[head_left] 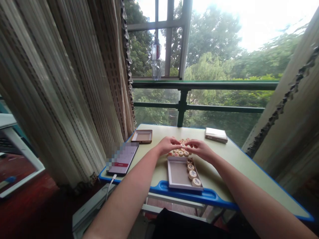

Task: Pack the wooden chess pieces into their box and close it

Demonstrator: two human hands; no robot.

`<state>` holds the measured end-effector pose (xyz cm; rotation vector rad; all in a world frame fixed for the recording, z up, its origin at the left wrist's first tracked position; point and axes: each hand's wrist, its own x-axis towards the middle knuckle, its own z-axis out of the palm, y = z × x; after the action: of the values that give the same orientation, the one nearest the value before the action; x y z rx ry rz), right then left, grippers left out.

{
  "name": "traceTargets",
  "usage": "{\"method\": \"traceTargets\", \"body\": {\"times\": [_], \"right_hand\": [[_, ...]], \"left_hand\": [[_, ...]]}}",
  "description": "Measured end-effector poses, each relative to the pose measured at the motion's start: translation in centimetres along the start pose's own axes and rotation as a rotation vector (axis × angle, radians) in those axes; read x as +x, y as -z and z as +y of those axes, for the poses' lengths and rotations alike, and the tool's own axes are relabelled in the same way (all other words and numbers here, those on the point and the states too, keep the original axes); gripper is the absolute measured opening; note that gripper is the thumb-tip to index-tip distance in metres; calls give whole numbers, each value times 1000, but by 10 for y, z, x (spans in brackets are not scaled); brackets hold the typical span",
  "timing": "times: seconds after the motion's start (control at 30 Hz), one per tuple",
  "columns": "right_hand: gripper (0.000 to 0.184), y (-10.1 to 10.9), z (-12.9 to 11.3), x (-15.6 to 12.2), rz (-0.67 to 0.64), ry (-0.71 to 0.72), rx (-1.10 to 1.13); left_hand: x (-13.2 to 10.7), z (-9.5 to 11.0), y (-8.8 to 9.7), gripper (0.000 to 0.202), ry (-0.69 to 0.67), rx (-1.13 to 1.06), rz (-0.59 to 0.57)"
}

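My left hand [170, 145] and my right hand [198, 148] meet over a cluster of round wooden Chinese chess pieces in the middle of the table. Between their fingertips is one Chinese chess piece [183, 146], with the fingers of both hands closed at its sides. More pieces [181, 153] lie on the table just below and behind the hands, some of them hidden by the fingers. Nearer to me stands a shallow open box [177, 172]. Several pieces [192, 174] make a column along its right side, with dark characters on their faces.
On the pale table [219, 166] with a blue edge, a shallow box lid [142, 136] lies at the back left. A phone [124, 157] with a white cable [111, 186] rests at the left edge. A white box [216, 134] sits back right. Curtains [62, 83] hang at both sides.
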<state>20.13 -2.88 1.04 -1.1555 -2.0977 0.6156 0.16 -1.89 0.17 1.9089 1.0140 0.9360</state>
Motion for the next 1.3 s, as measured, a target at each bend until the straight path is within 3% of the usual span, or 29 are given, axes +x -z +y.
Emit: {"method": "traceTargets", "body": {"times": [0.43, 0.57, 0.83, 1.07, 1.3], "right_hand": [[34, 0, -4, -1, -30, 37, -5], [34, 1, -3, -1, -43, 46, -6], [27, 4, -4, -5, -210, 55, 81], [26, 7, 6, -2, -74, -34, 126], [26, 5, 9, -1, -83, -3, 89]], "left_hand": [[-8, 13, 3, 49, 26, 45, -65], [-14, 18, 2, 43, -6, 87, -69], [-32, 24, -6, 37, 32, 168, -89], [-40, 24, -14, 35, 26, 243, -134], [-39, 15, -17, 36, -63, 348, -114]]}}
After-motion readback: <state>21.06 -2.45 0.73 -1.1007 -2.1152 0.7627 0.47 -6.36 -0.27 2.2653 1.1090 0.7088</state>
